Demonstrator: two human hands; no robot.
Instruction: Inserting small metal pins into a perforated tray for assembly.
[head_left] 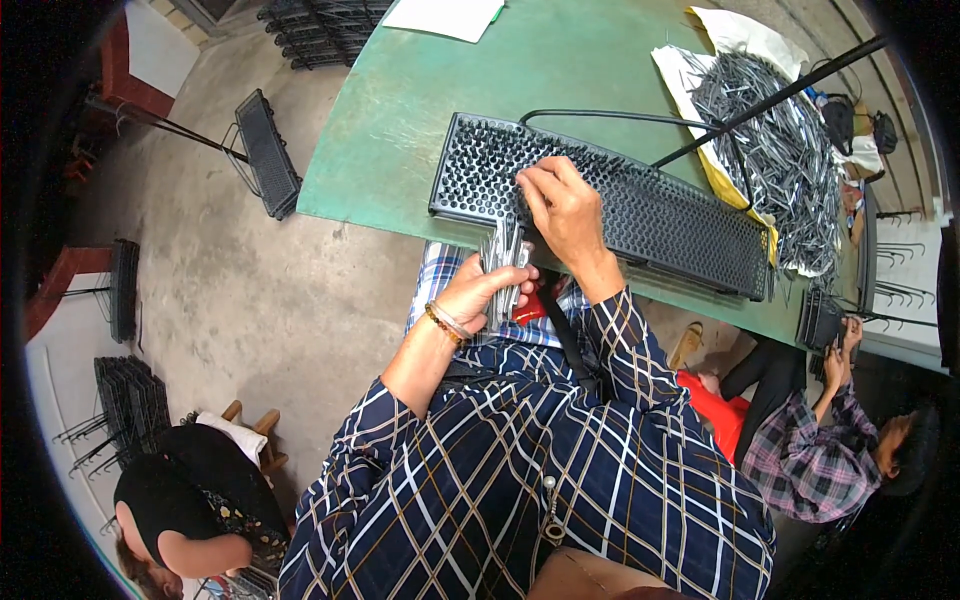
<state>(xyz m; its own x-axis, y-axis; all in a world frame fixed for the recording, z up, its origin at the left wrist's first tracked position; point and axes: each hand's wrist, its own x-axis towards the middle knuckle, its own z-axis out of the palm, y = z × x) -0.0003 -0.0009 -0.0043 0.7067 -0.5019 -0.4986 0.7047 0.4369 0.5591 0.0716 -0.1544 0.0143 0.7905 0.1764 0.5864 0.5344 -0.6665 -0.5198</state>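
Note:
A long black panel [690, 235] full of small round holes lies on the green table in front of me. Thin dark pieces stand up out of many holes at its left end. My left hand [478, 290] is closed around a bundle of thin grey metal strips [503, 250], just below the panel's near edge. Over the left half of the panel is my right hand [568, 212], thumb and fingers pinched together. Whatever is between those fingertips is too small to make out.
The green table [400, 130] bears a large heap of metal strips [765, 130] on a sack, plus white paper [445, 15]. A black rod [780, 95] crosses the right side. One person [820, 450] works at the right; another [205, 500] bends at lower left. Black racks [265, 155] stand around.

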